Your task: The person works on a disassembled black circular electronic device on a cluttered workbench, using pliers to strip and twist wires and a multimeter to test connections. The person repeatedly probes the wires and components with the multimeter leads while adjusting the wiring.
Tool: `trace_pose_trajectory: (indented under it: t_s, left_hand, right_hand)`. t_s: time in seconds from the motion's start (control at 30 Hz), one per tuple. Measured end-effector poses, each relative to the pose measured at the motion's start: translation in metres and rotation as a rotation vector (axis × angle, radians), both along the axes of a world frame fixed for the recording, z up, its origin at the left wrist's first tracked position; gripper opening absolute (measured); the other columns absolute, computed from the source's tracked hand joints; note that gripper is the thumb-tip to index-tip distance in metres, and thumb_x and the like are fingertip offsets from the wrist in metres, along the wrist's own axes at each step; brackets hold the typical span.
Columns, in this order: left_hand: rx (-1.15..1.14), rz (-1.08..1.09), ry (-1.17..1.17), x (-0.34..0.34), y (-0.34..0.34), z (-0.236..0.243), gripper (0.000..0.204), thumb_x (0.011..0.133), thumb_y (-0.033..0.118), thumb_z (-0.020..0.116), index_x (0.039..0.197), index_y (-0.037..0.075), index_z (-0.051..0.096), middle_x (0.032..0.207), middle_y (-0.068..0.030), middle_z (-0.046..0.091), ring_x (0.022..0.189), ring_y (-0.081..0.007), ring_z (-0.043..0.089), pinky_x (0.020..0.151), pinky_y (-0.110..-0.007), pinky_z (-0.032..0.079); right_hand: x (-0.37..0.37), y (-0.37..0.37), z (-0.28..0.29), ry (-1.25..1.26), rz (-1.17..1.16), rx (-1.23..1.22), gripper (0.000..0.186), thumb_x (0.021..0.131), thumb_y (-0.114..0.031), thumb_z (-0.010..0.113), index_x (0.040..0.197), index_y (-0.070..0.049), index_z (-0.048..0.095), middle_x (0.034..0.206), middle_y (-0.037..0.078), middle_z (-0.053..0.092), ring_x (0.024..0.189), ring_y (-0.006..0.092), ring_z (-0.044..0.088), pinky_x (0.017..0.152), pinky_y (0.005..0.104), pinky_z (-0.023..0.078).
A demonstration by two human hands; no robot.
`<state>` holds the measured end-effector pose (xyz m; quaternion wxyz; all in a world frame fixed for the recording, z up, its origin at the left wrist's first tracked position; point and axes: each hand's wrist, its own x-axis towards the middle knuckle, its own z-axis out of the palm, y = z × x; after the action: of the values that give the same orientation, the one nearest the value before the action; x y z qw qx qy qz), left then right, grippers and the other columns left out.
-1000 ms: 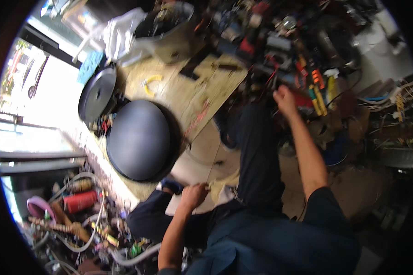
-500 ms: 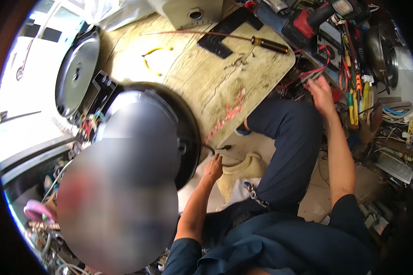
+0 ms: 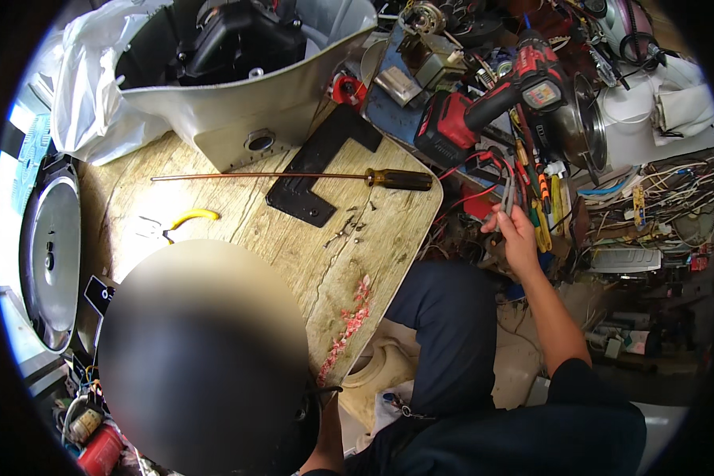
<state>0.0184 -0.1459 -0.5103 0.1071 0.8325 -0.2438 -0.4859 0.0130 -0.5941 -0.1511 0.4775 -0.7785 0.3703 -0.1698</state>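
Note:
My right hand (image 3: 516, 242) is raised off the table's right corner, closed around a slim grey tool (image 3: 508, 193); its exact kind is hard to make out. Red wires (image 3: 484, 168) run close by its fingers. Of my left arm only the forearm (image 3: 330, 438) shows at the bottom; a blurred patch and a dark round body (image 3: 308, 428) hide the hand. A short black cable (image 3: 325, 389) sticks out beside that body. On the wooden table (image 3: 254, 230) lie a long-shafted screwdriver (image 3: 401, 180), a black angled plate (image 3: 301, 178), yellow-handled pliers (image 3: 190, 218) and small screws (image 3: 347, 230).
A metal housing (image 3: 190, 119) with black parts inside stands at the back. A red-and-black cordless drill (image 3: 452, 127) lies among tools at the right. Pinkish scraps (image 3: 347, 327) line the table edge. A round lid (image 3: 49, 254) leans at the left, and tangled cables (image 3: 611, 210) lie far right.
The view has shifted, bringing more of the metal housing into sight. My right hand has come away from the tool clutter with the slim grey tool. My left hand has become hidden.

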Motion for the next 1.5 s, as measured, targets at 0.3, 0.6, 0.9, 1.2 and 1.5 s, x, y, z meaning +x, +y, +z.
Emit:
trace_pose_trajectory:
  t_s: [0.3,0.6,0.9,1.2,1.5]
  left_hand:
    - [-0.207,-0.054,-0.088,0.002,-0.001,0.116,0.031,0.104,0.044,0.056,0.121,0.023,0.071,0.104,-0.0171,0.075,0.098,-0.0395,0.073,0.083,-0.052,0.055]
    - [-0.595,0.276,0.282,0.043,0.032,0.359,0.054,0.106,0.035,0.063,0.149,0.007,0.047,0.095,-0.0119,0.077,0.086,-0.0253,0.076,0.076,-0.040,0.058]
    - [-1.188,0.561,0.740,0.073,0.053,0.470,0.050,0.106,0.005,0.056,0.154,0.006,0.042,0.126,-0.0111,0.070,0.077,-0.0109,0.063,0.061,-0.023,0.048]
    - [-1.235,0.686,0.639,0.061,0.051,0.450,0.053,0.106,0.010,0.061,0.155,0.006,0.042,0.095,-0.0074,0.068,0.067,-0.0107,0.062,0.054,-0.022,0.043]
    - [-1.187,0.659,0.589,0.046,0.048,0.431,0.048,0.106,0.009,0.061,0.151,0.005,0.044,0.091,-0.0043,0.067,0.068,-0.0104,0.063,0.056,-0.023,0.046]
  right_hand:
    - [0.013,0.044,0.096,-0.330,0.081,0.105,0.022,0.112,-0.018,0.049,0.124,0.000,0.055,0.098,0.012,0.069,0.088,0.0204,0.068,0.085,0.0360,0.054]
    - [-0.028,0.190,0.148,-0.646,0.556,0.801,0.027,0.084,-0.019,0.088,0.099,-0.003,0.073,0.111,0.012,0.063,0.097,0.0234,0.062,0.087,0.0391,0.051]
    - [-0.051,0.255,0.157,-0.614,0.776,0.903,0.031,0.079,0.010,0.077,0.107,-0.002,0.068,0.089,0.010,0.061,0.073,0.0131,0.055,0.062,0.0267,0.042]
    - [-0.026,0.304,0.153,-0.679,0.386,0.867,0.017,0.092,0.005,0.071,0.108,0.001,0.070,0.092,0.009,0.067,0.065,0.0125,0.062,0.052,0.0261,0.043]
    - [-0.036,0.304,0.163,-0.690,0.693,0.704,0.026,0.107,-0.016,0.061,0.124,0.002,0.068,0.096,0.012,0.073,0.081,0.0155,0.069,0.073,0.0292,0.056]
